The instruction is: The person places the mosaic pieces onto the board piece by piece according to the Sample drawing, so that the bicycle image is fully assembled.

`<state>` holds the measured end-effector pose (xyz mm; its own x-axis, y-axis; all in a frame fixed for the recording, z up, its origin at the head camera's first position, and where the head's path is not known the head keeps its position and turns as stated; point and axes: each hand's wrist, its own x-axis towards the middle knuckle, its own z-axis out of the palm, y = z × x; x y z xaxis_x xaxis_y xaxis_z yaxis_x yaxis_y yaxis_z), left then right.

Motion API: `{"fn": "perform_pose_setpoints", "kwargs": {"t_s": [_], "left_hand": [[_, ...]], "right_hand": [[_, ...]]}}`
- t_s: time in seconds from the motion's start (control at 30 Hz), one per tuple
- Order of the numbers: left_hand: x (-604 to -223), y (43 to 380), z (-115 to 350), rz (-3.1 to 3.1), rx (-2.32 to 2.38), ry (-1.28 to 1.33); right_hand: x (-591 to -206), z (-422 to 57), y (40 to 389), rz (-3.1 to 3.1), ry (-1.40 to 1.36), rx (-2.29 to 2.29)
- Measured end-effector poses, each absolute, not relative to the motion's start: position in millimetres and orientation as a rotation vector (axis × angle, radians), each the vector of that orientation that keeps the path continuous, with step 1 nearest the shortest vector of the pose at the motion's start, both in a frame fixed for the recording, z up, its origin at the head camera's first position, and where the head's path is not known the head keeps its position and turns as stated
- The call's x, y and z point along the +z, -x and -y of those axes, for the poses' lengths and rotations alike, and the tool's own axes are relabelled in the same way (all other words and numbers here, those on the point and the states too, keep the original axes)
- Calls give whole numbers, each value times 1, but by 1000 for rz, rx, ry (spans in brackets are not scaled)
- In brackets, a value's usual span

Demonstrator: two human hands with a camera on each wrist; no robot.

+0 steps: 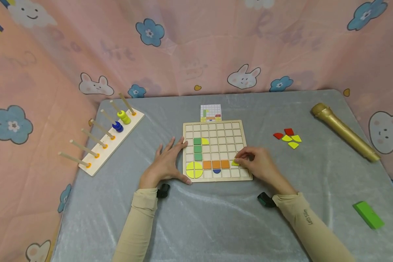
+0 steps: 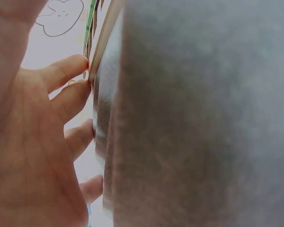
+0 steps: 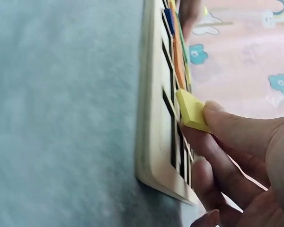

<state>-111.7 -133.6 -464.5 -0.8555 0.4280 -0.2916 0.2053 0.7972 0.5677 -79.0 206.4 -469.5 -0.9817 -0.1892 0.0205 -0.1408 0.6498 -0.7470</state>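
Note:
A wooden grid board (image 1: 217,140) lies in the middle of the table. On it are three green squares (image 1: 198,149), a row of three orange squares (image 1: 216,165), a yellow quarter piece (image 1: 205,141), a yellow circle of quarter pieces (image 1: 194,169) and a blue half circle (image 1: 217,171). My right hand (image 1: 258,163) pinches a yellow quarter piece (image 3: 193,111) between thumb and finger, just right of the orange row. My left hand (image 1: 165,162) rests at the board's left side, fingers spread, thumb by the near left corner; its fingertips (image 2: 80,61) touch the edge.
A pattern card (image 1: 211,112) lies behind the board. Loose red (image 1: 289,131) and yellow pieces (image 1: 293,145) sit to the right, before a gold microphone-shaped stick (image 1: 345,131). A green block (image 1: 369,215) lies near right. At left stands a peg rack (image 1: 111,142) with blue and yellow-green beads.

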Motion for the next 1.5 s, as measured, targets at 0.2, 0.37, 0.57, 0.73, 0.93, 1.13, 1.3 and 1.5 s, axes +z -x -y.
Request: {"fn": "perform_pose_setpoints", "kwargs": {"t_s": [0.2,0.37,0.57,0.73,0.93,1.13,1.3,1.5], "left_hand": [[-465,112,133,-2577,750,-478],[-464,112,133,-2575,753,-473],[-462,111,132,-2577,756,-473],[-461,111,133,-2579,746,-476],[-462,111,133,-2587,742,-482],[-463,111,133,-2585,743,-480],[-462,111,132,-2586,747,-477],[-462,110,133,-2585,748,-480]], "right_hand": [[-473,-204,79,-2815,339,-1265],[-478,-202,81,-2829,389,-1217],[-477,-199,82,-2849,413,-1214],[-476,-198,81,-2863,422,-1210],[-476,-199,81,-2865,419,-1224],[-473,-209,83,-2850,244,-1243],[-467,-229,87,-2901,87,-1232],[-460,-263,93,-3026,-87,-1231]]}}
